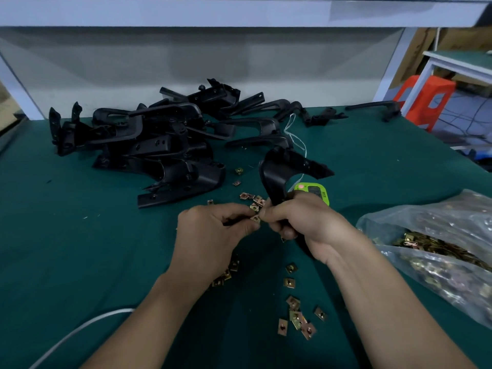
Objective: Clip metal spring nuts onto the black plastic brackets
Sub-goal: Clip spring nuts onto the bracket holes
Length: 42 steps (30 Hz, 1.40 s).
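Observation:
My right hand (303, 222) grips a curved black plastic bracket (277, 171) that stands up from the fist over the green table. My left hand (213, 235) pinches a small brass-coloured spring nut (256, 218) at the fingertips, right against the bracket's lower end between both hands. Several loose spring nuts (295, 312) lie on the mat near my forearms, and more spring nuts (251, 199) lie just beyond my fingers. A pile of black brackets (149, 145) lies at the back left.
A clear plastic bag (436, 251) full of spring nuts lies open at the right. A small green device (312, 191) sits behind my right hand. A white cable (80, 328) crosses the near left. More brackets (372, 107) lie along the back edge.

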Motion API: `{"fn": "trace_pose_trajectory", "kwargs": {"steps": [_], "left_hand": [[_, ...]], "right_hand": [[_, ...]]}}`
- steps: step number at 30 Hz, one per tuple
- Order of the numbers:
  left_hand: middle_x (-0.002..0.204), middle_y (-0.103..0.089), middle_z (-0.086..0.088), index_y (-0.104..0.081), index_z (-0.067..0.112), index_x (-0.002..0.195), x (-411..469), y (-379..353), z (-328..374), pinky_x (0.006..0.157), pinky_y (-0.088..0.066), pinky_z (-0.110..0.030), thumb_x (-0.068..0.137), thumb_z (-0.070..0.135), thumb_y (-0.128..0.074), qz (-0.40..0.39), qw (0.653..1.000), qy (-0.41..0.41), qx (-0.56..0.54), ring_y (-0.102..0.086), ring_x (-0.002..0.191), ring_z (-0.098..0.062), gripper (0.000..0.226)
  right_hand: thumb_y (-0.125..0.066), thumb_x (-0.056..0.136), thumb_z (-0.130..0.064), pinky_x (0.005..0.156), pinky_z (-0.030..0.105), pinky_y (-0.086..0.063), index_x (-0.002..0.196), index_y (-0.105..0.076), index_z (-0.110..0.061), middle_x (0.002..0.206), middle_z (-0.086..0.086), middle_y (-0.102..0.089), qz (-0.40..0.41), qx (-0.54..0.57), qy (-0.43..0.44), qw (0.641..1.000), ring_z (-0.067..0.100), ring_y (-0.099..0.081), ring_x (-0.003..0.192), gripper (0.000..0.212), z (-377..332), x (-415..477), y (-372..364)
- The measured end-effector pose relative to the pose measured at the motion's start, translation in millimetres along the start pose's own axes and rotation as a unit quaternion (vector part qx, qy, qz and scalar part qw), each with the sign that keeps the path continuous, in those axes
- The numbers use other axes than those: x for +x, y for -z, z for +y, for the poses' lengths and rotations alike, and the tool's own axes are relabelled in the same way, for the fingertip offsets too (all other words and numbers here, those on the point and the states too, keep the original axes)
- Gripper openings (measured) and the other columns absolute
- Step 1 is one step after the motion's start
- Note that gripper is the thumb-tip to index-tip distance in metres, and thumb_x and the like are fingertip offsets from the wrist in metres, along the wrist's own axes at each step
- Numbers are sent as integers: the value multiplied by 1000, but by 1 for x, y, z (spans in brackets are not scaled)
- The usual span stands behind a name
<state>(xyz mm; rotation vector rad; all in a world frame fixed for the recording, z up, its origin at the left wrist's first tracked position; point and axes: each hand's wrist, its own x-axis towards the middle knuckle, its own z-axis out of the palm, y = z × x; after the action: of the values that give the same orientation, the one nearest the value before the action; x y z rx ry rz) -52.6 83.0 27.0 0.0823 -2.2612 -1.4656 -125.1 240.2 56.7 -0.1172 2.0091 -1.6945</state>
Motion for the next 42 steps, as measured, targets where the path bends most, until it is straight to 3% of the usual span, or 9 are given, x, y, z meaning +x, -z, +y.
{"fn": "trace_pose_trajectory", "kwargs": {"steps": [6, 9, 13, 15, 17, 20, 25, 34, 42], "left_hand": [[75, -72, 29, -78, 40, 80, 5, -9, -6, 68, -48, -4, 77, 16, -86, 12, 1000, 23, 14, -69, 72, 8, 26], [74, -71, 31, -76, 43, 78, 7, -11, -7, 66, -47, -3, 80, 16, -84, 13, 1000, 23, 17, -68, 71, 10, 28], [69, -75, 13, -79, 39, 72, 12, -4, -12, 64, -60, -22, 83, 17, -83, 17, 997, 69, -39, -73, 65, -8, 25], [70, -77, 5, -80, 35, 75, 12, 0, -12, 63, -62, -26, 79, 12, -85, 12, 991, 92, -93, -75, 66, -16, 24], [72, -77, -1, -80, 27, 76, 11, 2, -11, 61, -60, -24, 76, 9, -86, 4, 986, 101, -133, -75, 65, -18, 18], [71, -77, -7, -80, 17, 77, 9, 4, -8, 59, -58, -21, 73, 11, -87, -16, 978, 107, -177, -74, 63, -18, 10], [74, -76, -14, -80, 10, 78, 8, 11, -4, 57, -58, -24, 62, 21, -88, -76, 963, 116, -232, -72, 62, -19, 21], [70, -76, -10, -81, 19, 70, 7, 11, -3, 55, -57, -22, 56, 16, -88, -83, 963, 135, -218, -71, 58, -16, 16], [68, -73, -17, -78, 6, 71, 6, 20, 2, 53, -56, -23, 52, 17, -91, -131, 947, 142, -255, -70, 57, -20, 25]], "right_hand": [[-70, 80, -2, 42, 22, -24, 69, -60, -9, 53, 4, -46, 77, 13, 11, 997, 12, -33, 42, 16, 5, 2, -10], [-71, 79, -8, 48, 26, -30, 69, -64, -9, 54, 3, -52, 114, -20, 34, 993, 9, -38, 40, 12, 9, 5, -15], [-66, 91, -12, 46, 24, -36, 73, -66, -10, 60, 5, -63, 43, -26, 104, 993, 13, -44, 46, 19, 10, 2, -17], [-69, 90, -8, 45, 21, -38, 78, -71, -9, 64, 7, -67, 21, -16, 125, 992, 16, -47, 47, 12, 9, 0, -13], [-75, 84, -3, 45, 22, -38, 84, -74, -10, 65, 9, -68, 4, -18, 130, 991, 17, -51, 48, 7, 8, 0, -8], [-81, 77, 2, 44, 21, -41, 77, -76, -13, 59, 5, -65, -15, -19, 134, 991, 15, -55, 46, 16, 8, -1, -2], [-80, 79, 3, 48, 22, -44, 75, -76, -16, 63, 5, -66, -64, -9, 171, 983, 15, -55, 49, 20, 8, -3, 3], [-82, 76, 3, 51, 22, -47, 78, -72, -6, 64, 8, -68, -63, -46, 180, 981, 17, -59, 52, 13, 11, -1, 5], [-82, 67, -5, 52, 29, -48, 71, -74, -15, 71, 22, -65, -97, -12, 202, 974, 23, -58, 55, 13, 7, -5, 3]]}}
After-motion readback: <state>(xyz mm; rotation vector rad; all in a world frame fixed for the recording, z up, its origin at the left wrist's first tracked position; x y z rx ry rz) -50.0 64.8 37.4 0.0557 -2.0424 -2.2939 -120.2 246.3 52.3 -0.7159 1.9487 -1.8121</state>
